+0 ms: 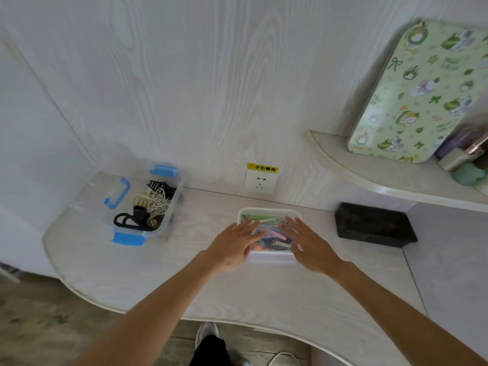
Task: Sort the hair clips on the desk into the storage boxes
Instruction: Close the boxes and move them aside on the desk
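I found the white box [269, 215] near the middle of the desk [264, 291], close to the back wall, filled with a heap of small coloured hair clips [272, 235] in green, pink, blue and orange. Both hands were at this box. The left hand [233, 247] lay at its 8 o'clock corner, fingers straight and spread, reaching over the rim and gripping nothing. The right hand [309, 245] lay at its 4 o'clock corner, likewise flat with fingers extended over the clips and holding nothing. Whether the fingertips actually touched the clips I could not tell; the frame was blurred there.

At 9 o'clock from the white box, well apart, stood a clear box [146, 204] with blue latches. It contained larger claw clips [148, 204]: black, cream and a white openwork one. Its clear lid [105, 191], with a blue handle, lay just beside it on the far side, toward the wall.

At 12 o'clock from the white box, a wall socket [261, 182] with a yellow warning label was noted. At 3 o'clock lay a black block [375, 224] on the desk. At 2 o'clock, on a raised shelf [396, 178], a green patterned board [420, 91] leaned against the wall.
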